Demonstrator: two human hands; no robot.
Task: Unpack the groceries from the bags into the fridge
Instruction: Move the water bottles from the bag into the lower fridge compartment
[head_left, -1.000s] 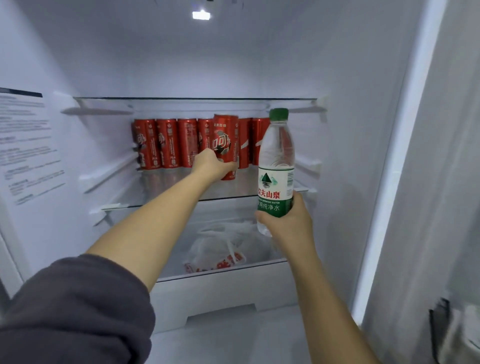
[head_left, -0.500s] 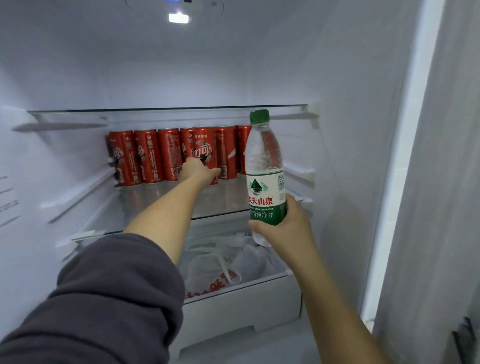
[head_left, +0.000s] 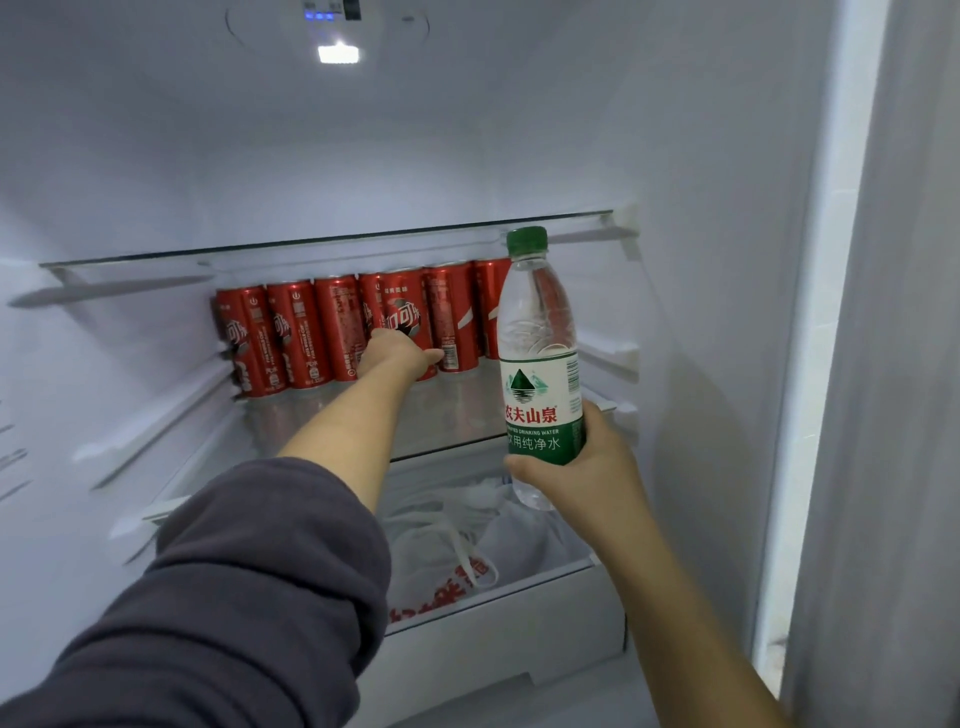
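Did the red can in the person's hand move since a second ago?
Yes. The red can in the left hand went deeper into the fridge: before it stood out in front of the row of cans, now it sits almost in line with them.

Setting: household fridge interior (head_left: 701, 156), white walls, lit from above; glass shelf (head_left: 467, 410) with red cans (head_left: 296, 338); drawer (head_left: 493, 629) below.

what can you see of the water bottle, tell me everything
The water bottle is clear plastic with a green screw cap, closed, and a white and green label printed with a mountain logo and red Chinese characters. It looks full. It is held upright, slightly tilted, in front of the shelf of red cans, not resting on anything. Only the right hand touches it, wrapped around its lower part.
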